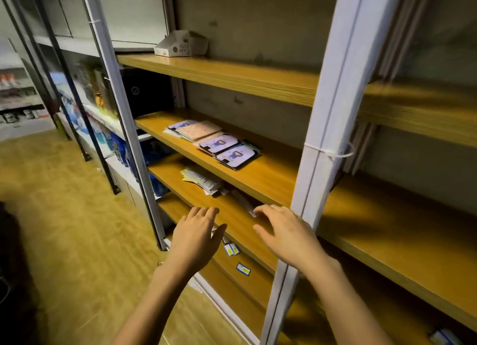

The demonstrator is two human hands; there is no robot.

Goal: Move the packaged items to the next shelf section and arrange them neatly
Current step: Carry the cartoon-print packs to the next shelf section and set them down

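Several orange-brown wooden shelf boards [232, 78] with visible grain span pale grey metal uprights [322, 138]; a white cable tie [333, 151] loops round the right one. At far left, blue packs on the neighbouring rack are blurred. On the top board sits a white cardboard display box [180, 45], its dark print too small to read. The packaged items [222, 144] lie on the middle board of the left section: flat, glossy, round-cornered packs overlapping in a slanted row, lilac cards with a cartoon figure, one beige. Below them lies a loose heap of white and yellow paper packets [204, 180]. Small blue-and-white stickers [231, 249] lie lower down, unreadable. The left hand [196, 233] hovers palm down, fingers loosely spread, holding nothing. The right hand [281, 231], fingers spread and slightly curved, reaches a flat whitish packet [245, 202]; contact cannot be told.
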